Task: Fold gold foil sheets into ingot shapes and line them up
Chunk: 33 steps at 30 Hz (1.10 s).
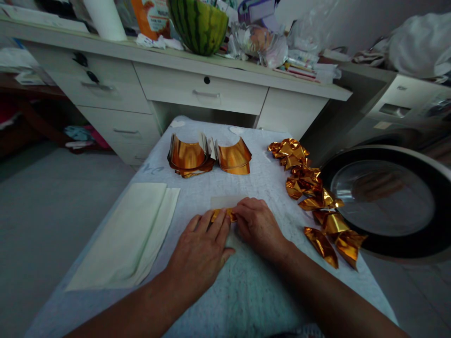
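My left hand point(200, 251) lies flat on the cloth-covered table, its fingertips stretched over a small piece of gold foil paper point(231, 216). On the right end of that foil, my right hand point(259, 226) is closed, fingertips pinching its edge. A pale strip of paper point(225, 202) shows just behind the foil. Fingers hide most of the piece. Farther back stand two curved stacks of gold foil sheets point(188, 156). Folded gold foil shapes point(305, 180) lie in a row along the table's right side. Left of my hands is a stack of white paper point(118, 234).
The table is covered with a pale cloth point(253, 300). Beyond its far edge stands a white drawer desk point(176, 89) holding a cut watermelon point(200, 28), an orange bag point(151, 19) and a glass bowl. At right, a washing machine's round door point(384, 197) is close to the foil shapes.
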Each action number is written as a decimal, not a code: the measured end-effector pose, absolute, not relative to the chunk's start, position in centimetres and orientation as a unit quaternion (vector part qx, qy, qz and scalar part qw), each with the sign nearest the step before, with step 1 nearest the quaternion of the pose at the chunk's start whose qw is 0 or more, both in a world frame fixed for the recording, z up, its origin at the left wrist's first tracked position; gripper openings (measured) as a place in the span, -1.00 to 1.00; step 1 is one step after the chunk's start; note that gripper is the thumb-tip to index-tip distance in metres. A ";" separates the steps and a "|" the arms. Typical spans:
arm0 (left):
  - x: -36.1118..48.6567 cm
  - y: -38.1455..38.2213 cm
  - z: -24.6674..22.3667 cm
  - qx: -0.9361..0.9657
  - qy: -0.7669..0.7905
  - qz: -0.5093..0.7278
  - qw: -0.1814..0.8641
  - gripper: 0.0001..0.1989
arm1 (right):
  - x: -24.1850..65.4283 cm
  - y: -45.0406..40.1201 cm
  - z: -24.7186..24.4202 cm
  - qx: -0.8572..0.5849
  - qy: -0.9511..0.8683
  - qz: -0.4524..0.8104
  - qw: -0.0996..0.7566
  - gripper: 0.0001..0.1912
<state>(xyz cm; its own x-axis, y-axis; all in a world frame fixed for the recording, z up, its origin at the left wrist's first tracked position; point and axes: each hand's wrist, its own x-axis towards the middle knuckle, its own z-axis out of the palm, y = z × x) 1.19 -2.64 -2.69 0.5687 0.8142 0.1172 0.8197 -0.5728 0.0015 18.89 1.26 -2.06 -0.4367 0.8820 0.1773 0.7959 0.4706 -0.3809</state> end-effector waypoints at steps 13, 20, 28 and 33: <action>-1.4 -3.0 -2.7 -0.888 -0.457 -0.042 0.016 -0.46 | 17.6 1.3 -2.0 -0.549 -0.821 0.068 0.140 -0.90; -1.2 -3.0 -3.4 -0.895 -0.442 -0.036 0.050 -0.44 | 16.9 1.4 -2.5 -0.570 -0.806 0.058 0.150 -0.76; -1.2 -3.0 -3.3 -0.899 -0.433 -0.037 0.054 -0.48 | 16.7 1.1 -2.5 -0.566 -0.805 0.075 0.161 -0.67; -1.2 -3.0 -3.1 -0.902 -0.427 -0.031 0.055 -0.48 | 17.2 1.0 -2.4 -0.562 -0.804 0.100 0.168 -0.59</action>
